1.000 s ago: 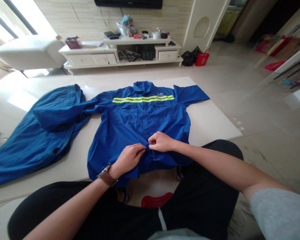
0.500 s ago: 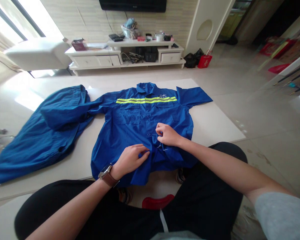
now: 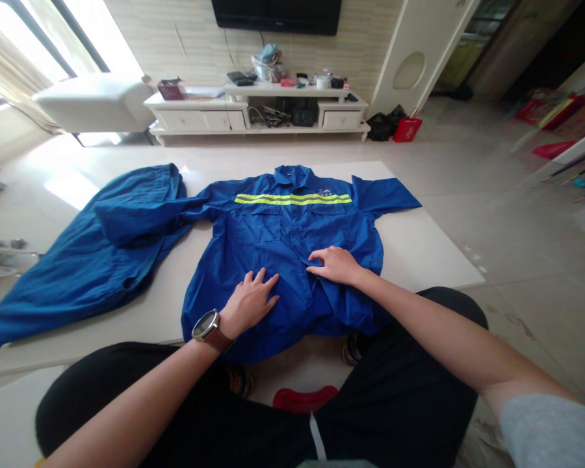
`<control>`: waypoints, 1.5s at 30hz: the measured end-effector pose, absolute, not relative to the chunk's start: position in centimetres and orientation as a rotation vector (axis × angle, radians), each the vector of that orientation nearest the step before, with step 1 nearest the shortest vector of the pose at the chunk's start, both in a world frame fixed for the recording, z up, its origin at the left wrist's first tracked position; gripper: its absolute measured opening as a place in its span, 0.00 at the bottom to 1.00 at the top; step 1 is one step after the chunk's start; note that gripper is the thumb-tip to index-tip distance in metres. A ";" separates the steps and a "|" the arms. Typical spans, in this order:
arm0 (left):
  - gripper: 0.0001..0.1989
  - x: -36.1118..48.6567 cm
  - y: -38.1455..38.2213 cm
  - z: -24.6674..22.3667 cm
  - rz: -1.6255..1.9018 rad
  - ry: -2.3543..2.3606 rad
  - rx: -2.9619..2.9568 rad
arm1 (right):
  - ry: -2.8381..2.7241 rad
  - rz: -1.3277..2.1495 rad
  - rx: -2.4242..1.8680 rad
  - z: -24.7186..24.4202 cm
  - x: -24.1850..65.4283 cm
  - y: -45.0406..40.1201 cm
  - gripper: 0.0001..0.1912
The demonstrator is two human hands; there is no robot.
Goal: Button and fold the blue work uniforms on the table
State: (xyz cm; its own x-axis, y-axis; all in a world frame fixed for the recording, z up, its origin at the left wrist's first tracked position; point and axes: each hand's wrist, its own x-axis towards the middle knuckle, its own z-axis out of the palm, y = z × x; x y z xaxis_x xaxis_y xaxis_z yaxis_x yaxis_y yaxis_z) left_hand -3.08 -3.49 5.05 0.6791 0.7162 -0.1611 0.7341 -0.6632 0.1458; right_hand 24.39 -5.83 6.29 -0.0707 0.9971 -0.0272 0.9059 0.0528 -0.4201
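Note:
A blue work jacket with a yellow-green and grey reflective stripe across its chest lies front up, collar away from me. My left hand, a watch on its wrist, rests with spread fingers on the lower left front. At the front opening, my right hand has its thumb and forefinger curled at the edge of the button placket, holding the cloth. The hem near my knees is wrinkled. The left sleeve end runs onto a second blue garment.
The jacket lies on a white board. My knees flank its near edge, with a red object low between them. Beyond stand a white TV cabinet, a white bench and a red bag.
My left hand has opened from a curled grip and now lies flat on the cloth. The right fingers have loosened somewhat at the placket. The front panels lie flatter, and the view has shifted.

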 end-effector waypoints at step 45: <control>0.11 -0.8 -5.7 5.8 0.460 1.032 2.325 | -1.849 1.129 -1.337 5.9 20.4 -7.9 0.04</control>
State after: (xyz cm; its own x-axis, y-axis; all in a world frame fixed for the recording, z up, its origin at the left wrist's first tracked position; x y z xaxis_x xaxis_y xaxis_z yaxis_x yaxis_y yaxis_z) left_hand -0.80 -5.72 5.82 0.6469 0.7578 0.0849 0.5698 -0.5544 0.6066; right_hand 20.41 -7.88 5.88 -0.3233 0.9461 -0.0177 0.4480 0.1365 -0.8835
